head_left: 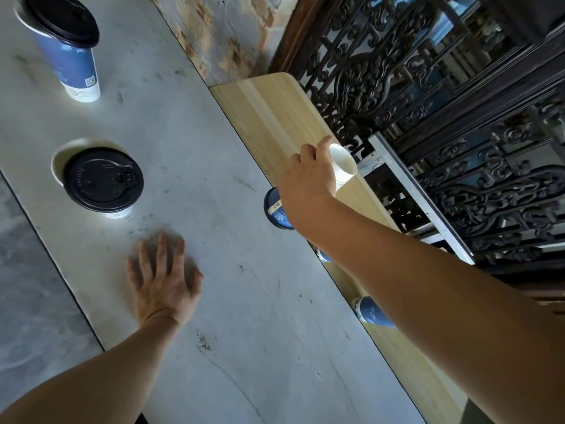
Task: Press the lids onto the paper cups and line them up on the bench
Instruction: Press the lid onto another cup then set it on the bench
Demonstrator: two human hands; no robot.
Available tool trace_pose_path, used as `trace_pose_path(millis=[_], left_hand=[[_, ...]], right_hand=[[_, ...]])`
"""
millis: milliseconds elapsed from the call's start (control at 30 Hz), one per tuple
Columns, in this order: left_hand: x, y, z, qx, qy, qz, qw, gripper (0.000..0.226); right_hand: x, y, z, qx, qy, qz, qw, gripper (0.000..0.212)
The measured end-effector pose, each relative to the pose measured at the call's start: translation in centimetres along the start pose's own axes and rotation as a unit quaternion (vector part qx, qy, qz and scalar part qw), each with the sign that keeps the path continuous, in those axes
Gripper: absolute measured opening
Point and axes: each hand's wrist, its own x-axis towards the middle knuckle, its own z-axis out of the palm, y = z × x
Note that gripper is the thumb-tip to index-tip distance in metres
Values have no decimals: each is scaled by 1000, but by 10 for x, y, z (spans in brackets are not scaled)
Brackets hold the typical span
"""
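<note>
My right hand (305, 185) is shut on a paper cup (344, 162) held tilted over the wooden bench (269, 117); its white end pokes out past my fingers. A dark-rimmed blue round part (275, 209) shows under the hand, and I cannot tell whether it belongs to that cup. My left hand (163, 280) lies flat on the grey table (189, 123) with fingers spread and nothing in it. Two blue cups stand on the table, one close (117, 213) and one at the far left (72, 65). Each carries a black lid (102, 179) (65, 18) sitting askew.
Below my right forearm, parts of two more blue cups (373, 313) (323, 256) show on the bench, mostly hidden. A dark carved wooden screen (443, 102) and a metal frame (419, 191) stand right behind the bench. A brick wall (226, 35) lies beyond the table's end.
</note>
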Motion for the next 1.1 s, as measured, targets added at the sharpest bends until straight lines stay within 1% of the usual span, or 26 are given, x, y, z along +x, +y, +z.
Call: trace_pose_path(millis=[133,167,233,300,400,467,500,533,600,667,700,767,800,833,867,933,967,1033,1100], left_hand=[[-1,0,-1,-5,0,-1,1000,77],[-1,1,-2,-3,-1,-2,1000,77],[0,1,-2,4,-5,-4,1000,77],[0,1,-3,7,-8,-3,1000,77],[1,2,-3,7,-8,-3,1000,77],[1,1,-3,11,-5,-4,1000,77],[1,1,-2,14,-3,-5,1000,77],[1,0,-1,16,-2,-5,1000,77],[1,0,1,16,1,-4,1000,77],[0,0,1,10,7,-5,1000,76],[1,1,1,10,10,-6,1000,76],[1,1,1,13,11,-8,1000,76],[1,2,0,14,11,-10,1000,75],[1,2,0,14,12,-12,1000,75],[2,2,1,13,14,-14,1000,75],[2,3,1,14,15,-15,1000,75],[2,3,1,16,17,-15,1000,75],[2,3,2,21,19,-12,1000,75],[3,2,3,29,17,-13,999,75]], right_hand=[[8,-1,3,15,-9,-7,1000,50],[12,0,4,43,-14,-6,999,49],[20,3,8,134,-26,1,991,48],[29,5,13,236,-38,11,971,50],[45,6,21,344,-49,29,937,60],[57,7,25,428,-49,60,901,63],[66,8,29,483,-55,78,870,67],[74,10,33,543,-63,94,832,73],[93,13,46,650,-61,135,745,83],[104,11,60,723,-38,189,663,89],[108,8,68,759,-25,213,615,91],[113,-4,85,826,-25,259,500,97],[116,-11,95,845,-30,282,453,101],[117,-20,104,855,-29,304,419,103],[117,-27,112,855,-26,327,401,102],[115,-41,128,837,-7,379,395,98],[113,-47,132,834,5,398,383,96],[111,-59,143,845,11,413,339,94],[112,-69,149,863,-6,420,281,91]])
